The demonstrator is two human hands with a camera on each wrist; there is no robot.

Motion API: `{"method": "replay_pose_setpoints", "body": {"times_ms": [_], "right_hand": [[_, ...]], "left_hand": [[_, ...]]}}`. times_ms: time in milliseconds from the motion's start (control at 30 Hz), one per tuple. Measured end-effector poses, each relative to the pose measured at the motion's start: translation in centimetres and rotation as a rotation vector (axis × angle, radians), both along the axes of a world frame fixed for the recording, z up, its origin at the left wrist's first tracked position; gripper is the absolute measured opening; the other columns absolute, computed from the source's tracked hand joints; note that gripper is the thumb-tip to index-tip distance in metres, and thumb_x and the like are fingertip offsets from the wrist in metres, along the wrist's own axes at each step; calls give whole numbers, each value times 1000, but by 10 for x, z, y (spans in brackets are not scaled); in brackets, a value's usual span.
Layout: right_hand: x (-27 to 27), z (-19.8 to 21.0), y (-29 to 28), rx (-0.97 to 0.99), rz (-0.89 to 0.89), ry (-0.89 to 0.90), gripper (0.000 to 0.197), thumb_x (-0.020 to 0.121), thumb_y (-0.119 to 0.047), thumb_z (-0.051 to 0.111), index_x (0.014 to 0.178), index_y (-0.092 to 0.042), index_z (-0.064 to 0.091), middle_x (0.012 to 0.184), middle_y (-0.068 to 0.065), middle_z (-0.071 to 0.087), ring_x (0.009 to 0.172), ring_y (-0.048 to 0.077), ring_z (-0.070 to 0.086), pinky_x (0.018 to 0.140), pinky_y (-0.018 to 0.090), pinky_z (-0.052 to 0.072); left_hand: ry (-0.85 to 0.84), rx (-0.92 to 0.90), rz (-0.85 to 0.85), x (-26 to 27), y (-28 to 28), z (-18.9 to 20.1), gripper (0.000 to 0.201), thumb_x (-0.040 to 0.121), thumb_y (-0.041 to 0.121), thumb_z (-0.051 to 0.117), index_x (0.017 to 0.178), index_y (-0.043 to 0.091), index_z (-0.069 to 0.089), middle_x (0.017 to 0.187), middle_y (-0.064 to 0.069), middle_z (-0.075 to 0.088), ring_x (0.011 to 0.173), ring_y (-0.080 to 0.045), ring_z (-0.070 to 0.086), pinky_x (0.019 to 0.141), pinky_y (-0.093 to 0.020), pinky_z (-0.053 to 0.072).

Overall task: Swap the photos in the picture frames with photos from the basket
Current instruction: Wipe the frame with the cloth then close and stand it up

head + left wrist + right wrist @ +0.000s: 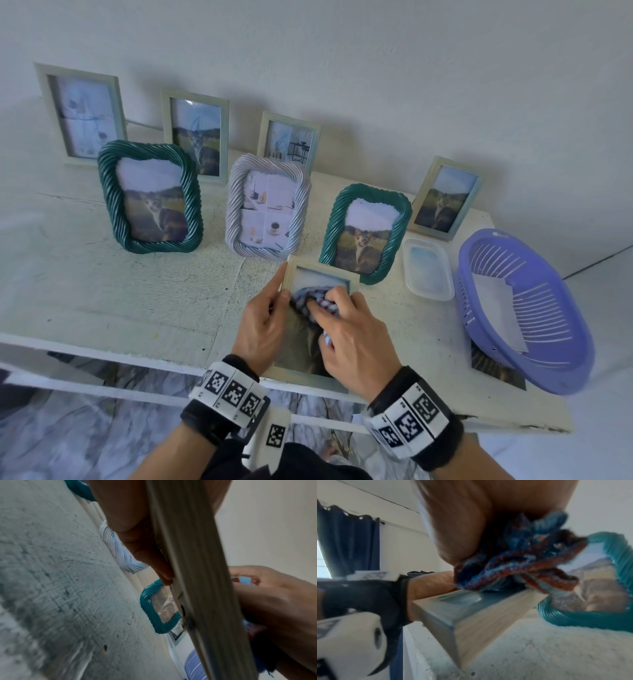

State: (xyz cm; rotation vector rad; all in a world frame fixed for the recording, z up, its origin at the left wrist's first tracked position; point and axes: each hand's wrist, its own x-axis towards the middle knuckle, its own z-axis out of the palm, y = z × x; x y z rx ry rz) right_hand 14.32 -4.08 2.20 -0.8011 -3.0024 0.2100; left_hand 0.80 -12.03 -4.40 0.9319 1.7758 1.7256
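Our left grip curls round the left edge of a pale wooden frame lying face up at the front of the counter, while our right grip bunches a blue and red knitted cloth and presses it on the glass; we judge the left steadies the frame so the wiping does not push it about. Seen from the head, seven more frames stand behind, among them a green rope frame just past the flat one. To the right sits a clear plastic tub, its contents too faint to tell, and a purple basket tipped on its side holding one pale sheet; a dark photo lies partly under the basket's rim. The left wrist view shows the thumb and fingers clamping the frame's long edge, with the counter's scuffed top beside it and the basket's ribs low down. In the right wrist view the cloth is pinched under the fingers and pressed on the glass near the frame's corner, the green frame just beyond. The flat frame already shows a photo, so we judge its swap done and this a clean-up.
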Motion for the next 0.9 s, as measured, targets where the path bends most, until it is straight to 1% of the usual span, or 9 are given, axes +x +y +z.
{"method": "replay_pose_setpoints", "body": {"times_ms": [67, 133, 200, 300, 433, 533, 633, 733, 900], "right_hand": [[4, 0, 5, -4, 1, -2, 43, 79, -22, 62, 122, -25, 59, 110, 1, 45, 92, 22, 48, 50, 33, 54], [3, 1, 15, 25, -71, 7, 42, 80, -22, 63, 122, -23, 60, 111, 2, 45, 93, 24, 49, 51, 34, 54], [-1, 2, 15, 53, -116, 14, 43, 79, -21, 64, 122, -19, 59, 112, 4, 45, 94, 25, 49, 50, 32, 52], [1, -2, -2, 13, -16, 46, 43, 78, -20, 64, 121, -19, 59, 111, 4, 45, 93, 25, 48, 49, 30, 53], [19, -6, -8, -34, 166, 34, 39, 78, -21, 61, 116, -29, 63, 113, -1, 49, 93, 19, 45, 51, 26, 49], [18, -5, 14, 18, 46, 34, 40, 74, -18, 68, 113, -26, 67, 112, -2, 51, 90, 22, 48, 48, 29, 52], [10, -5, 12, 64, -6, 53, 48, 71, -14, 72, 118, -18, 65, 117, 0, 54, 92, 24, 49, 51, 30, 53], [14, -10, -14, 18, 173, 74, 48, 71, -12, 71, 118, -18, 65, 125, -1, 53, 95, 24, 48, 56, 28, 53], [25, -5, 5, 18, 135, 87, 42, 70, -12, 72, 110, -22, 69, 117, -5, 59, 87, 22, 50, 50, 27, 52]], "left_hand": [[5, -16, 17, 2, -2, -1, 47, 101, 0, 43, 145, 16, 38, 57, 18, 55, 48, 3, 46, 52, -11, 39], [24, -21, 9, 5, -1, -1, 47, 101, 2, 44, 145, 17, 38, 49, 14, 45, 41, 0, 32, 46, -14, 32], [24, -26, -5, 3, -1, 1, 46, 101, 3, 43, 145, 16, 37, 51, 14, 50, 41, 2, 35, 47, -11, 33], [61, -15, -14, -5, -2, 5, 44, 102, 13, 44, 145, 22, 38, 77, 9, 65, 59, 1, 51, 62, -15, 47], [82, -53, 58, -9, -5, -1, 45, 101, 3, 44, 144, 16, 39, 49, 15, 37, 45, 0, 31, 48, -11, 28], [55, -67, 16, 1, -8, 3, 45, 101, 0, 42, 145, 9, 38, 42, 16, 40, 39, 0, 27, 44, -9, 24], [42, -73, 16, 2, -6, 2, 45, 101, 0, 43, 144, 10, 38, 44, 16, 42, 40, 1, 28, 44, -9, 27], [38, -78, 44, -2, -2, -1, 44, 101, 4, 45, 144, 12, 43, 59, 6, 44, 49, -2, 33, 50, -17, 35], [25, -65, 49, 5, -6, 4, 45, 101, 0, 43, 144, 14, 38, 48, 1, 31, 43, -2, 27, 45, -12, 25]]}}
